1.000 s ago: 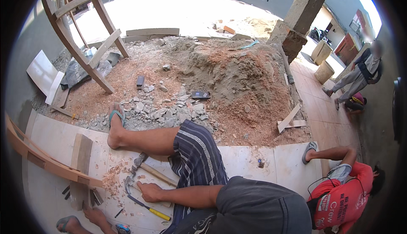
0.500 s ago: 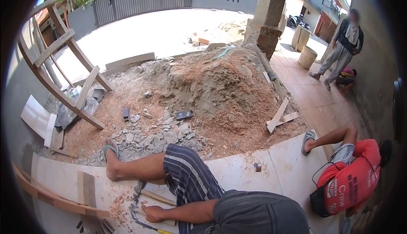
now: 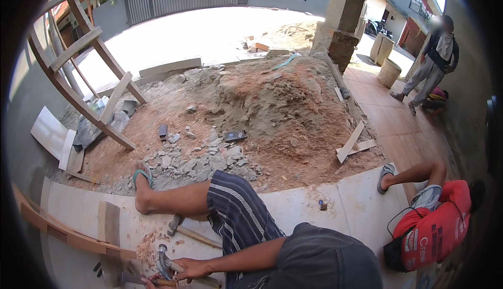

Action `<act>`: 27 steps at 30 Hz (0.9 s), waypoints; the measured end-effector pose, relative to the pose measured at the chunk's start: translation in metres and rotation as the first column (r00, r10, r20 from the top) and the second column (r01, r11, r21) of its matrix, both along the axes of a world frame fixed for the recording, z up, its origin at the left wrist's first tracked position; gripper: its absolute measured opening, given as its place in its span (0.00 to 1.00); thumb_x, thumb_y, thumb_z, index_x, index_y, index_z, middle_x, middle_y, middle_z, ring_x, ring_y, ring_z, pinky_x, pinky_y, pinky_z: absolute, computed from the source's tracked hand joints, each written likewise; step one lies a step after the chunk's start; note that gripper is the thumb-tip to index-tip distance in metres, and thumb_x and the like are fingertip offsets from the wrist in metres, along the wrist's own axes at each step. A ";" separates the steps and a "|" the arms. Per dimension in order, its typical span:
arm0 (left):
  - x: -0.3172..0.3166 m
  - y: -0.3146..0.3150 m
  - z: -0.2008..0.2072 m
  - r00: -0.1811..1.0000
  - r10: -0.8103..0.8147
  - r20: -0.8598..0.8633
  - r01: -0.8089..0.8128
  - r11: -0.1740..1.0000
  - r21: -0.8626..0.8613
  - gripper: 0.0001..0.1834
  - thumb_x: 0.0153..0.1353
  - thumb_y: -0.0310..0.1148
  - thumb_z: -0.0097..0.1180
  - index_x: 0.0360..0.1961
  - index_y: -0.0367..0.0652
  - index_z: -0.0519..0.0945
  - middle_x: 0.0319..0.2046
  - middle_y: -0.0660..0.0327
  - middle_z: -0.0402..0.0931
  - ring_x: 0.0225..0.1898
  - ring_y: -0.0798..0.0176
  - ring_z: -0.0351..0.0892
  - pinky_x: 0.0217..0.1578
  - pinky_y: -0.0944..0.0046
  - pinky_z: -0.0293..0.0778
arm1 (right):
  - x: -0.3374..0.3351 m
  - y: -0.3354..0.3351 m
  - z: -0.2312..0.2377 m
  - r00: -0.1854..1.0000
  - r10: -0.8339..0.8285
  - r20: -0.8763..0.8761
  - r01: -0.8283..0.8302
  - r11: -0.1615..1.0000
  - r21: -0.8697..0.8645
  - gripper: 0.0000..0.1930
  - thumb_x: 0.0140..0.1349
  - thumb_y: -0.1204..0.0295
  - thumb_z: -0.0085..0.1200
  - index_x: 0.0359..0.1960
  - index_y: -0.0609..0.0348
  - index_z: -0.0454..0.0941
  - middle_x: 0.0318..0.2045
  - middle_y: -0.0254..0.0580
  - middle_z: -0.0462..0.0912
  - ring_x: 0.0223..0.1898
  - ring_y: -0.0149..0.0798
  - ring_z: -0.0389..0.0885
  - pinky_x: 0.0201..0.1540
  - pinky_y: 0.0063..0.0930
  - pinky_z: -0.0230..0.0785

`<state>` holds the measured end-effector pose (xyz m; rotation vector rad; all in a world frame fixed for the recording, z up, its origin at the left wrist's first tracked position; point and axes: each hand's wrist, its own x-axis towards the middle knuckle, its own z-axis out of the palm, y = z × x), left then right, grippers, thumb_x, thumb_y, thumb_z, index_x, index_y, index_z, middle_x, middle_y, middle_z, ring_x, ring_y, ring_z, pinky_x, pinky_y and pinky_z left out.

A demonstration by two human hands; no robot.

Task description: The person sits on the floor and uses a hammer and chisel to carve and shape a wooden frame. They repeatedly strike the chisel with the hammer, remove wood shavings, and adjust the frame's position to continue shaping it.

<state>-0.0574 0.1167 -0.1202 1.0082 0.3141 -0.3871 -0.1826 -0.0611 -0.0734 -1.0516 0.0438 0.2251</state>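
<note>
Gripping hammer [image 3: 162,266]; distant tub [image 3: 389,74], contents hidden

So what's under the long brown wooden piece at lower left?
A greyish wooden block crosses beneath the long brown wooden piece, showing on both sides, with pale tiles around it. The strip directly covered can't be seen.

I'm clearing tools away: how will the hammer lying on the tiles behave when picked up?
The hammer will probably feel head-heavy, since its metal-looking head is thick beside the slim handle. It should stay stiff: the handle looks wooden. Rolling seems unlikely: the head juts crosswise.
</note>
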 end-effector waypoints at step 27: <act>-0.003 0.014 0.119 0.851 -0.014 0.525 -0.368 0.698 0.615 0.18 0.67 0.45 0.66 0.45 0.41 0.81 0.42 0.57 0.80 0.45 0.57 0.81 0.48 0.54 0.78 | 0.000 -0.029 0.034 0.968 -0.205 -0.146 0.188 0.975 -0.120 0.12 0.64 0.81 0.65 0.48 0.66 0.79 0.29 0.39 0.84 0.24 0.29 0.81 0.22 0.25 0.76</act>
